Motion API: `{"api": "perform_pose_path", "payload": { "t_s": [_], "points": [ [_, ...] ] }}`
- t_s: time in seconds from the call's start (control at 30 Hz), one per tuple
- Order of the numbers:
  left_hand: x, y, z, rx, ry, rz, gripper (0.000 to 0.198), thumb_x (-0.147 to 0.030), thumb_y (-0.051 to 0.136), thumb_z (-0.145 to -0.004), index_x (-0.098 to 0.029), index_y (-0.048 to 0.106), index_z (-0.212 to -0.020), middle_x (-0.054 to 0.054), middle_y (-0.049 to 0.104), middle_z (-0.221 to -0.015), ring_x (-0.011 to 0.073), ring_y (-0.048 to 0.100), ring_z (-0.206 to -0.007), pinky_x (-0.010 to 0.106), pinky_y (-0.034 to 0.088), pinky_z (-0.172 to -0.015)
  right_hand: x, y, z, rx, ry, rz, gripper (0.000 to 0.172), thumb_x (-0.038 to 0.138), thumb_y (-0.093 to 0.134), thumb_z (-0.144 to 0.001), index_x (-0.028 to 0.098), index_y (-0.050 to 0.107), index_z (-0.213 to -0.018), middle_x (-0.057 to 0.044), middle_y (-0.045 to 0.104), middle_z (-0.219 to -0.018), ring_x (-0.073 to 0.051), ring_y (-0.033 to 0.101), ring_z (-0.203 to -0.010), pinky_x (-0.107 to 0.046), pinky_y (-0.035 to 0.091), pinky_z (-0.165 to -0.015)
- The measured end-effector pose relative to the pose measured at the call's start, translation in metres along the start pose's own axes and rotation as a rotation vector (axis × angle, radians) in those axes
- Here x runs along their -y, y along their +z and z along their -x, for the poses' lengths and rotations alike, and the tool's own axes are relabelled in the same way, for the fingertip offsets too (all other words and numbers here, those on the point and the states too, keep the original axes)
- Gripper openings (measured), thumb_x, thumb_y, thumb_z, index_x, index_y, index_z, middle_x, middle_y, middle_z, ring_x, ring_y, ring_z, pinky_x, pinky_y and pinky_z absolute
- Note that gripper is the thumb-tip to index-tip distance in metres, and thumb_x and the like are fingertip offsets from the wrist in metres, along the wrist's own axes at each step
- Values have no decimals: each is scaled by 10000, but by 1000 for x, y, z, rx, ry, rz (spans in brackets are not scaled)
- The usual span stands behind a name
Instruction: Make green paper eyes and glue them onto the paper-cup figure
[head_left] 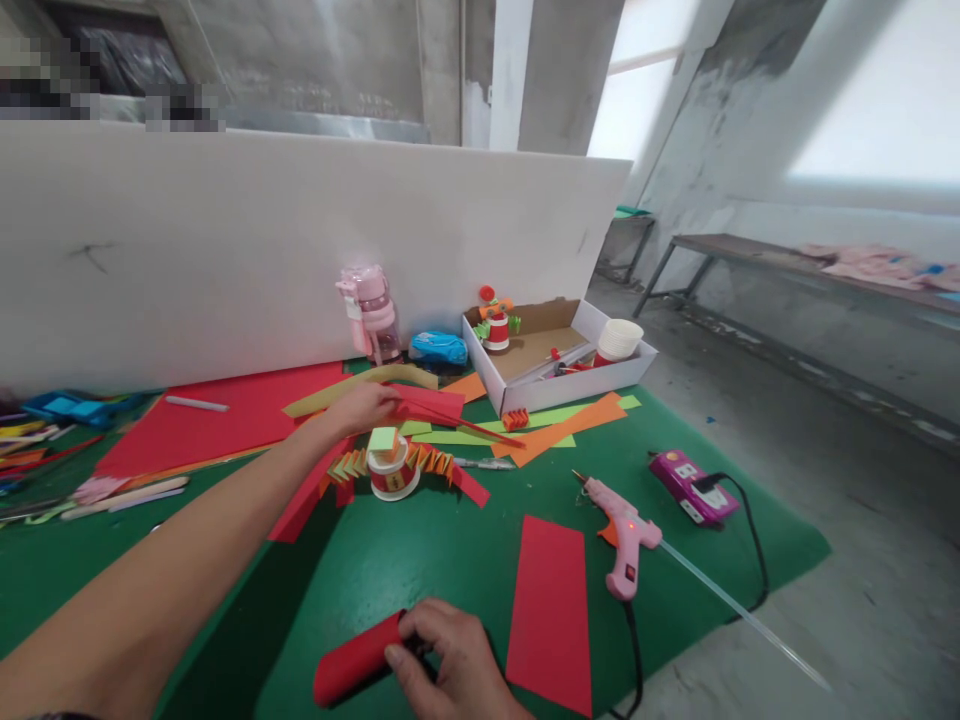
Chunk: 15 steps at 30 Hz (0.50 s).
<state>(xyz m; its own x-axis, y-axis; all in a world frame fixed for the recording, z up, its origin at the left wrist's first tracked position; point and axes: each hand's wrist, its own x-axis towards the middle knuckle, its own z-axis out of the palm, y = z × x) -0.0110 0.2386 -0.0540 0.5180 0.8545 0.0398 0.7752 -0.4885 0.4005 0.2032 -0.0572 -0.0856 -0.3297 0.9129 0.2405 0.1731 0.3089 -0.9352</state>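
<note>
Stretched forward over the paper scraps, my left hand (365,408) has its fingers pressed together at the end of a thin red paper strip (469,424). Close to the table's front edge, my right hand (454,655) pinches one end of a red paper roll (358,660); its far end points left. Below my left hand stands a paper-cup figure (394,472) with folded orange and green paper arms and a pale green block on top. Flat to the right of my right hand lies a red paper rectangle (551,612).
A pink glue gun (624,530) with a long clear stick lies at right, near a purple power strip (691,487) and cords. Behind are a white box (517,393) holding cups and another figure, a blue pack (439,348) and a pink bottle (371,315). A white board (262,255) closes the back.
</note>
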Motion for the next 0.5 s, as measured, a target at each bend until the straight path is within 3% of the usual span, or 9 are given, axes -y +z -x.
{"api": "perform_pose_path", "payload": {
  "t_s": [0.4,0.5],
  "points": [
    [-2,-13,23,-23,35,67,293,-469,612,-769,-233,722,-904,93,716,-912,260,639,-845,341,460,-774,3,0,0,1,5,-3,159,285,551,-887,206,577,-751,-1,578,-684,-129,525,-646,-212,401,-610],
    [-3,-13,32,-5,52,63,233,-444,610,-766,-235,707,-793,74,698,-825,245,622,-808,347,454,-775,4,0,-1,5,0,0,193,304,547,-900,205,570,-736,0,574,-676,-129,518,-639,-214,400,-608]
  ]
}}
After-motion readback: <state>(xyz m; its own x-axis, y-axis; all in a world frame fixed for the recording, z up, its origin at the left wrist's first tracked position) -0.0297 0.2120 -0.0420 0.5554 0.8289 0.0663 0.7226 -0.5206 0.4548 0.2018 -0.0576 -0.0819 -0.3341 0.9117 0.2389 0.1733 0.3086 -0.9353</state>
